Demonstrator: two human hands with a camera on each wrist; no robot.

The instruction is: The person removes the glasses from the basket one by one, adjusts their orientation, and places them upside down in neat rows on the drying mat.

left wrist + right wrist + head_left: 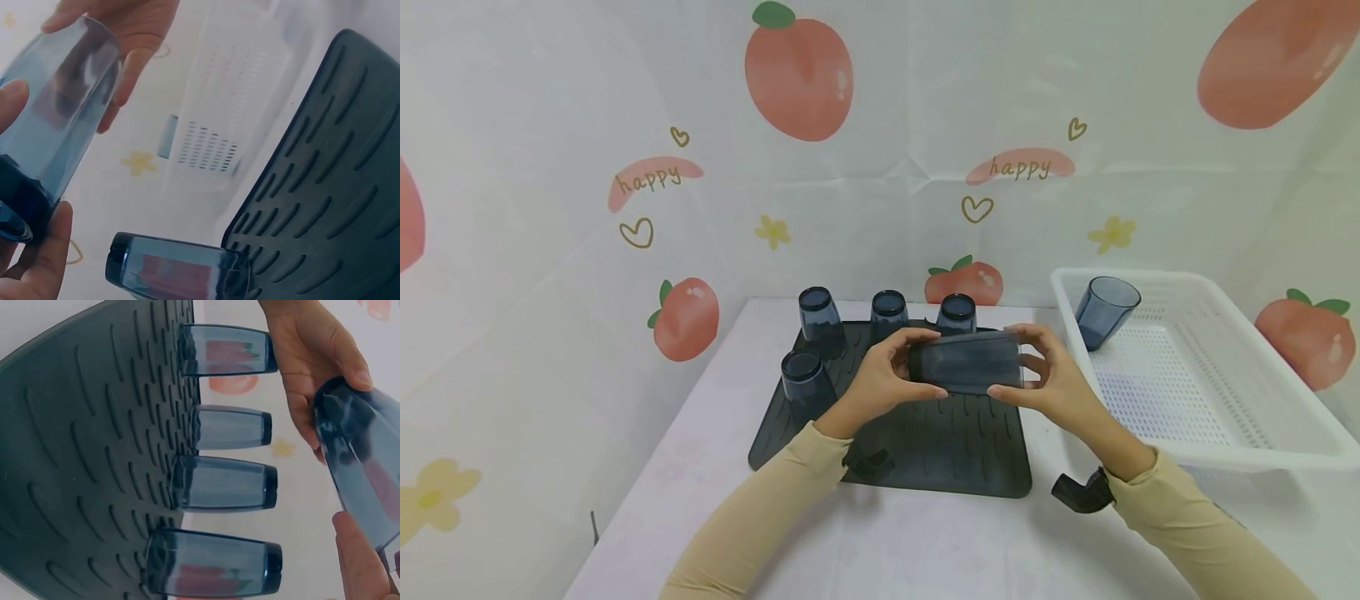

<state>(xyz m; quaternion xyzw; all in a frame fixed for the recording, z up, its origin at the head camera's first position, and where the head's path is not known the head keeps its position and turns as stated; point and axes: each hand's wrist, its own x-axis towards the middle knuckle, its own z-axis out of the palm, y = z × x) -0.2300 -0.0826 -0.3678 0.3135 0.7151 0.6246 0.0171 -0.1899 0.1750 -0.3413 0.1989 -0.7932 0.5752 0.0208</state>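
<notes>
A blue-tinted drinking glass [970, 362] is held on its side in the air above the dark drying mat [955, 450]. My left hand [883, 371] grips it around the thick base end, thumb below and fingers above. At the open rim end, my right hand [1048, 375] holds it between thumb and fingers. In the right wrist view, the left hand [319, 369] shows at the glass's dark base. Several matching glasses stand upside down on the mat, including a front-left glass [808, 383] and a back-row glass [957, 314].
A white perforated basket [1262, 457] stands on the right of the table, with one blue glass [1105, 312] leaning in its back-left corner. The white table [925, 542] runs in front of the mat. A printed cloth [880, 208] hangs behind.
</notes>
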